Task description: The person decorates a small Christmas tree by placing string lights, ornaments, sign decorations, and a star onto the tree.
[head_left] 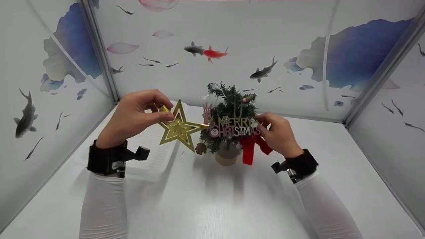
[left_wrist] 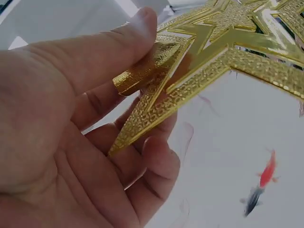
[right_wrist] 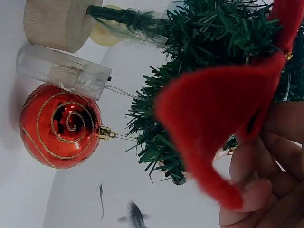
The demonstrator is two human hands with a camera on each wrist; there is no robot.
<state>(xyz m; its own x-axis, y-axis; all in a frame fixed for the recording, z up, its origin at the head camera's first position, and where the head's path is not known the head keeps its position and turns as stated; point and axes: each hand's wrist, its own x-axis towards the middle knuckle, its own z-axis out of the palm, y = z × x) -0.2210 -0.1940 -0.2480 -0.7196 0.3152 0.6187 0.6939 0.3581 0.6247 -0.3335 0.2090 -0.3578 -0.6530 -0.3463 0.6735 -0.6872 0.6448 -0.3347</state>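
A gold star [head_left: 178, 128] is held upright by my left hand [head_left: 139, 114], to the left of a small Christmas tree [head_left: 229, 96]. Thumb and fingers pinch the star around its rolled gold tab [left_wrist: 142, 71]. At the tree's right side, my right hand [head_left: 277, 132] has curled fingers at the red ribbon bow [head_left: 248, 151] and pinches it near its top. The bow's tails hang down. A "Merry Christmas" sign [head_left: 235, 127] covers the tree's front. The tree stands on a round wooden base [head_left: 226, 156].
A red bauble [right_wrist: 61, 130] with gold swirls and a clear battery box [right_wrist: 64, 71] with thin wires are beside the tree's base. A whitish tray [head_left: 149, 162] lies under my left arm. Printed white walls [head_left: 212, 26] enclose the table [head_left: 206, 205].
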